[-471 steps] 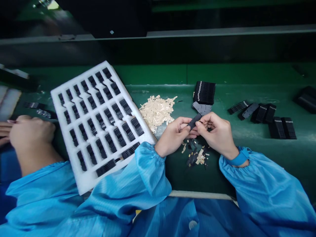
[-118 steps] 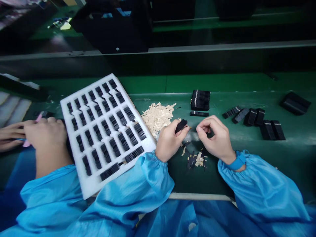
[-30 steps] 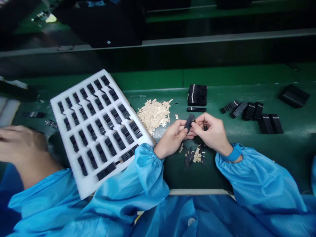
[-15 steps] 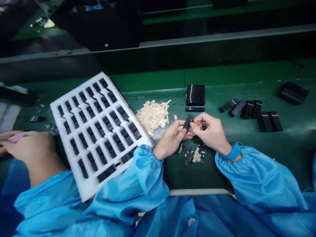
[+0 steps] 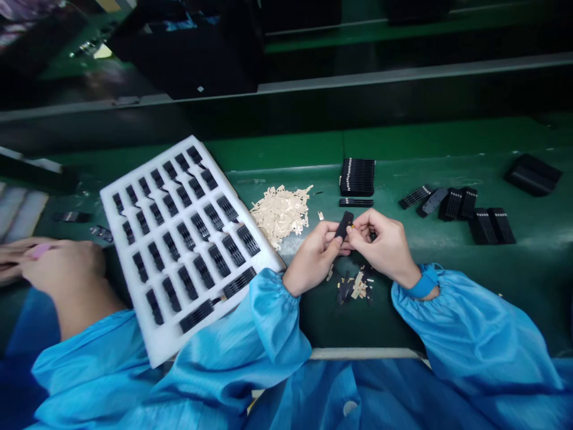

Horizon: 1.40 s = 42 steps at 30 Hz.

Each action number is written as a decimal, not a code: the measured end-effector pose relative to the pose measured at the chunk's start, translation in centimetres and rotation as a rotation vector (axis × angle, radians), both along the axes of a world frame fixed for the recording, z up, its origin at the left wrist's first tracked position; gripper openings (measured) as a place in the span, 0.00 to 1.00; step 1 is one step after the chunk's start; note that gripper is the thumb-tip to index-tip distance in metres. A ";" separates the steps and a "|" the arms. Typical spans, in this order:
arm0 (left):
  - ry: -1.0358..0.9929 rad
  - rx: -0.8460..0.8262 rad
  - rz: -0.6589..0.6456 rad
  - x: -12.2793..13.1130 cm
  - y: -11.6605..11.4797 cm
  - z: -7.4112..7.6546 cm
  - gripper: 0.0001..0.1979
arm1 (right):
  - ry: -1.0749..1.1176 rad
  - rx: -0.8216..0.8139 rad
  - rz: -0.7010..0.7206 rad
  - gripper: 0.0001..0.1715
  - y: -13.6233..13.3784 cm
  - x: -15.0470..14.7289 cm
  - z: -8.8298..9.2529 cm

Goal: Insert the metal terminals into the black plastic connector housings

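Observation:
My left hand (image 5: 316,255) is closed around a slim black rectangular piece (image 5: 344,225), held tilted above the bench. My right hand (image 5: 382,246) pinches at the piece's right edge, where a tiny yellow bit shows; what its fingertips grip is too small to make out. Below both hands lies a small scatter of black strips and pale scraps (image 5: 358,285). Left of my left hand is a heap of pale, flat, notched pieces (image 5: 283,210). Just beyond my hands stands a neat stack of black ribbed parts (image 5: 358,177), with a shorter stack (image 5: 356,203) before it.
A white foam tray (image 5: 156,352) with rows of black parts slants beside my left sleeve. More black parts (image 5: 492,226) lie on the right, and a black block (image 5: 532,174) farther off. At the left edge, a co-worker's hand (image 5: 67,269) holds something pink.
The view has shifted slightly, so the scene sits a little lower and farther right. Both hands stay at the black piece, with the fingers barely changed.

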<state>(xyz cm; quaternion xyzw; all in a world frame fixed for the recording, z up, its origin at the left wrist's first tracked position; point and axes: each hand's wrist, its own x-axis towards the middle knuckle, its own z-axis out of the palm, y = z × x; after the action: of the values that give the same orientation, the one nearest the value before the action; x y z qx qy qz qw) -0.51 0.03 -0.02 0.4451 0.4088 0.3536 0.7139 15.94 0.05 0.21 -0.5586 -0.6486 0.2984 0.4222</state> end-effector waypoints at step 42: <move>0.271 0.232 0.117 0.0 -1.1 -0.5 0.06 | -0.004 0.021 -0.064 0.06 -1.0 -1.1 0.0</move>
<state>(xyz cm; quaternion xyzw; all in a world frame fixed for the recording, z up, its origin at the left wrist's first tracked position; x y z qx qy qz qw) -0.49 -1.06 -0.53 0.5437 0.4827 0.3761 0.5744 14.79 -0.96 0.25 -0.5750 -0.6345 0.2767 0.4361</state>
